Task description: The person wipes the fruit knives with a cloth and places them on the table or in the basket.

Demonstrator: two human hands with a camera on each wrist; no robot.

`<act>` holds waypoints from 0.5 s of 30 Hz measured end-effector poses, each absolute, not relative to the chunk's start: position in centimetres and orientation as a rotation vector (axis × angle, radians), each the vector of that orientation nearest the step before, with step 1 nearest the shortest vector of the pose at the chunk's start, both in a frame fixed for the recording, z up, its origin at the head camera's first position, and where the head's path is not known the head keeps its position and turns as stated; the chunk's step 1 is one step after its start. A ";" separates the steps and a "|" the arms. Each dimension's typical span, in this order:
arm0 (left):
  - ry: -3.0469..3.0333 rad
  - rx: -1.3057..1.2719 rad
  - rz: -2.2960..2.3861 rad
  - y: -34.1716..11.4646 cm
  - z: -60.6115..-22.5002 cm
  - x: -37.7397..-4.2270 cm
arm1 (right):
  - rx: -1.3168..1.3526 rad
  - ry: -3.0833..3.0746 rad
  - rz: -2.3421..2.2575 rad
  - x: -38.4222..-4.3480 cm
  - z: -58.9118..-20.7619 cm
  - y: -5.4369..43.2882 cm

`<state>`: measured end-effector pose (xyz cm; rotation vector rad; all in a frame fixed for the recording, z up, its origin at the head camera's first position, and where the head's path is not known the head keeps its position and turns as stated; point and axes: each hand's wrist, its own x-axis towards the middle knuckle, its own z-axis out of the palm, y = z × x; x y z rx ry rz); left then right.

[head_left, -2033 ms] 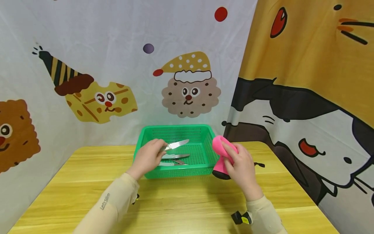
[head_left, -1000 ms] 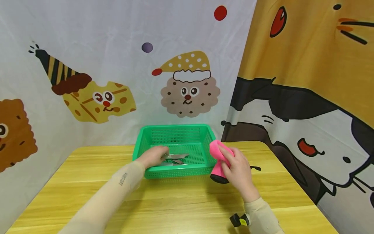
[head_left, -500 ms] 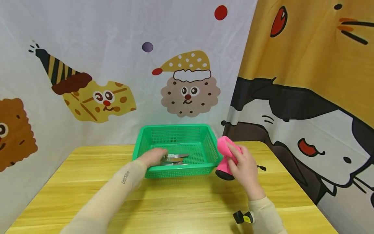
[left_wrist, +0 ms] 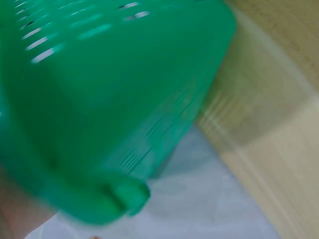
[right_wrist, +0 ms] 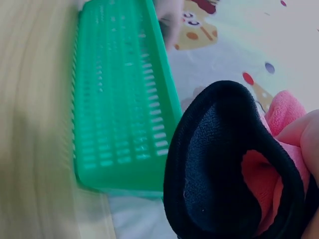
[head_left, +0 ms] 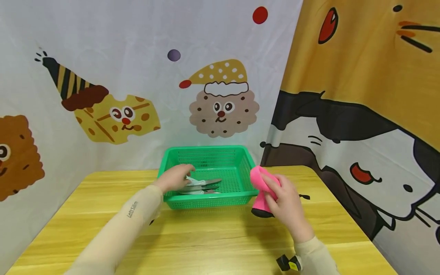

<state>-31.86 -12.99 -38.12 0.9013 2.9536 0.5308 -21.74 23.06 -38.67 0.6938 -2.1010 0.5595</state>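
My left hand hovers over the left side of a green plastic basket, its fingers close to the handle of the uppermost knife and seemingly not curled round it. Several knives with pale handles lie in the basket, blades toward the right; the handle ends are partly hidden. At the basket's right end, my right hand pinches a pink fleecy cloth piece. The right wrist view shows this cloth piece with a wide, black-trimmed opening. In the left wrist view the basket fills most of the picture.
The basket stands on a wooden table near its back edge. A printed cartoon curtain hangs behind, another along the right. A black strap end shows past my right hand. A small black camera sits at my right wrist.
My left hand went down into the basket among the knives and has now risen slightly and drawn left. The uppermost knife's handle shows more. My right hand keeps the pink cloth piece, shifting slightly.
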 end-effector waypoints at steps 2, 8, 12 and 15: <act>2.969 0.916 0.586 -13.4 -37.4 -31.5 | 0.734 -2.101 0.547 -21.6 -38.8 22.8; 2.992 0.984 0.837 -15.1 -35.5 -30.0 | 0.749 -2.107 0.554 -21.5 -38.8 22.6; 3.007 1.006 0.921 -16.6 -34.5 -28.8 | 0.785 -2.127 0.542 -21.4 -39.0 23.1; 3.044 1.020 0.925 -17.7 -33.8 -27.8 | 0.845 -2.161 0.507 -21.3 -39.4 23.6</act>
